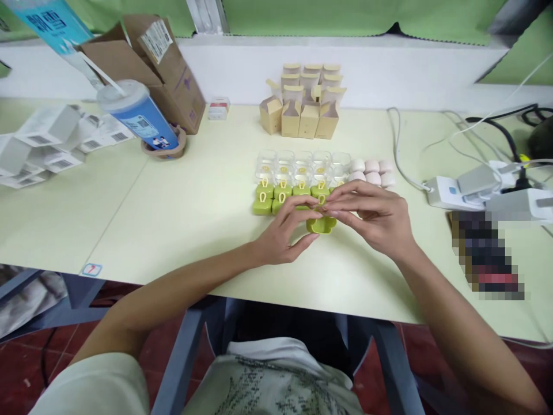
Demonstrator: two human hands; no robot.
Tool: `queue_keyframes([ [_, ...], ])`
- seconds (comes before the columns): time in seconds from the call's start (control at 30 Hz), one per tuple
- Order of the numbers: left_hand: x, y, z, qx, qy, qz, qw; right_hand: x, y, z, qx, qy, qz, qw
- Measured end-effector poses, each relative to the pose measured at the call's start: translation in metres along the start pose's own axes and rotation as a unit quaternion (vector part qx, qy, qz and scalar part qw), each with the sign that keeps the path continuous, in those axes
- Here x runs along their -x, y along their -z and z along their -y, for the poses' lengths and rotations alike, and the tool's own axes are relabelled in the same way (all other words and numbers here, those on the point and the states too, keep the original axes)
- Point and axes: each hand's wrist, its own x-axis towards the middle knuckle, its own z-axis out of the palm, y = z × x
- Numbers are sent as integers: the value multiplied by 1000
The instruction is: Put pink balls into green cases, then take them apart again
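Note:
Both my hands meet over a small green case (321, 225) on the pale table (181, 230). My left hand (286, 230) curls round its left side, fingertips pinched at its top. My right hand (371, 216) reaches in from the right, its fingers pressed together on the same case. Just behind lie more green cases (271, 197) with yellow loops, a row of clear plastic lids (302, 163) and a few pink round pieces (372, 172).
Tan cardboard boxes (302, 109) stand in a cluster at the back. A blue cylinder (138, 118) and brown carton (151, 63) sit back left, white boxes (47, 141) far left. A power strip with cables (484, 187) lies right.

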Motion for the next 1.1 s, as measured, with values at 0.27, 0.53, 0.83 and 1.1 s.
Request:
queue_keyframes([
  [0.27,4,7,-7,144,166,47,974,24,-3,-7,-16,12,-9,1000],
  [0.53,0,1,-13,260,225,30,939,26,-19,-2,96,121,19,988],
  [0.83,9,-4,-10,294,247,29,923,35,-27,0,248,212,17,945],
  [1.1,8,-8,-7,277,233,31,931,36,-27,-9,208,192,45,958],
])
